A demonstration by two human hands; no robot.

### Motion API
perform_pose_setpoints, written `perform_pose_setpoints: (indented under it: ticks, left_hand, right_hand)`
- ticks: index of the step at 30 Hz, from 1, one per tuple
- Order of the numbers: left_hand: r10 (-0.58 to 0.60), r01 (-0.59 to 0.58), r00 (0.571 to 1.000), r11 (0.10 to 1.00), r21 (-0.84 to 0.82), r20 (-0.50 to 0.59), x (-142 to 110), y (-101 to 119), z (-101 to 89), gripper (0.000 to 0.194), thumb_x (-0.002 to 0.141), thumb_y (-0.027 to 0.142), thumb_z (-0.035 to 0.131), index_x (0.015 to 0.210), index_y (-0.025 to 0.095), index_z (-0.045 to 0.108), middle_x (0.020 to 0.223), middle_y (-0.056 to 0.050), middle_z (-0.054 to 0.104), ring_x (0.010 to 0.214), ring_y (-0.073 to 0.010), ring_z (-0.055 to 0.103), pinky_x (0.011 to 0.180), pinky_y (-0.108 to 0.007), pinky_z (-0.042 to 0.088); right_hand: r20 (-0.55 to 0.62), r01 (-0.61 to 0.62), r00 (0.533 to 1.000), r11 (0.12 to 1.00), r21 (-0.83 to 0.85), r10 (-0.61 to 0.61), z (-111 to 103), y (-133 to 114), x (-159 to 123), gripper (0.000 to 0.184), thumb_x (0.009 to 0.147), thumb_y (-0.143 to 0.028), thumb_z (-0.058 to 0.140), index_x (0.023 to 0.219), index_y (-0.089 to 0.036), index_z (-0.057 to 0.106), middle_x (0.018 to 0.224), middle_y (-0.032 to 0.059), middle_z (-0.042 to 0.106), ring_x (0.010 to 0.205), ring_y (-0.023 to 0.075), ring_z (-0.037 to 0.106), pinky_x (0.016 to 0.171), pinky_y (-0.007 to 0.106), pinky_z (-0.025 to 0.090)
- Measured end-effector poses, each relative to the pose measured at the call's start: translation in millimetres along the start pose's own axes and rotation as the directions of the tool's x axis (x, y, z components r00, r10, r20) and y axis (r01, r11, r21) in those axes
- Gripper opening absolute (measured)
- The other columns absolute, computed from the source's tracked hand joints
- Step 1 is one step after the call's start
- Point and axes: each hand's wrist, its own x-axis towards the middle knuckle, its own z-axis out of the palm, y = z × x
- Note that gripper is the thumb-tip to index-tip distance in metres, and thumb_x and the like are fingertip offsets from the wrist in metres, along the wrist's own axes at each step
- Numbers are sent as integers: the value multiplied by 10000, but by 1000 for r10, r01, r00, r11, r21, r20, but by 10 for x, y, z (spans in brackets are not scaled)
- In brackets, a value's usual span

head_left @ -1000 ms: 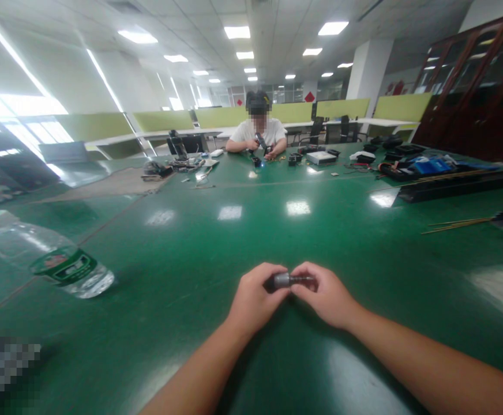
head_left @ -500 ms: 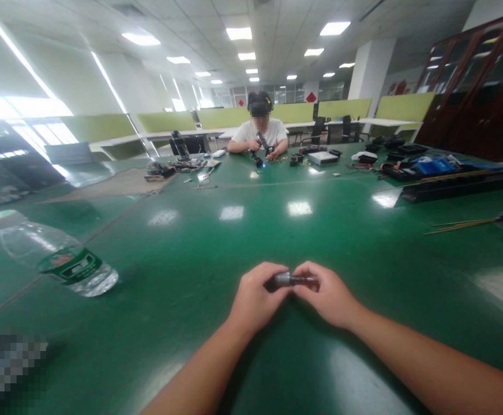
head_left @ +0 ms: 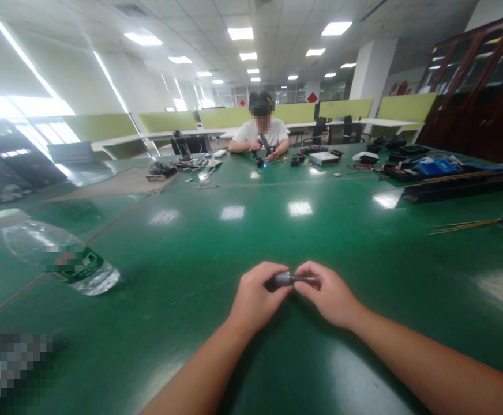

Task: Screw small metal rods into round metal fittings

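Observation:
Both hands are together over the green tabletop (head_left: 251, 242), closed around one small tool (head_left: 283, 279) lying nearly level between them. This tool has a thick grey cylindrical body with a dark end, and a thin dark shaft running to the right. My left hand (head_left: 254, 297) wraps the thick body, its dark end partly hidden in the palm. With thumb and fingers, my right hand (head_left: 328, 294) pinches around the thin shaft; the fingers partly cover its tip. The exact kind of tool cannot be made out.
A clear water bottle (head_left: 63, 253) with a green label is at left. A blurred-out object (head_left: 9, 369) lies at the near left corner. Thin brass-coloured rods (head_left: 463, 227) lie at right. Across the table, a person (head_left: 259, 132) works among electronics and tools.
The view has shifted very slightly. Both hands keep the same hold on the tool, with no clear movement.

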Motion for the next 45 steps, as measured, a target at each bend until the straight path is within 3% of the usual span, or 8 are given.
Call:
perform_pose_setpoints:
  ticks: [15,24,45]
  left_hand:
    - [-3,3,1000,1000,-6,-22,3,5,-17,242,746,145,760,966,235,714,968,-12,719,900,-170,656,830,-288,510]
    - [1,0,999,1000,10,-52,9,-20,-31,249,734,145,767,960,234,715,963,-16,722,896,-178,658,838,-300,511]
    - [-9,13,997,999,43,-79,24,-13,-62,253,726,134,756,959,228,716,955,-20,722,890,-182,660,836,-310,519]
  right_hand:
    - [-13,-7,1000,999,48,7,8,4,-4,121,827,-238,621,938,-190,614,911,20,678,854,189,655,793,305,489]
    - [-26,-37,999,996,81,39,17,-14,-11,129,839,-278,619,923,-182,598,796,-4,631,732,157,595,685,269,453]
    - [-31,-58,998,994,90,61,23,58,2,156,870,-320,601,939,-184,568,766,-13,601,690,153,580,636,269,436]
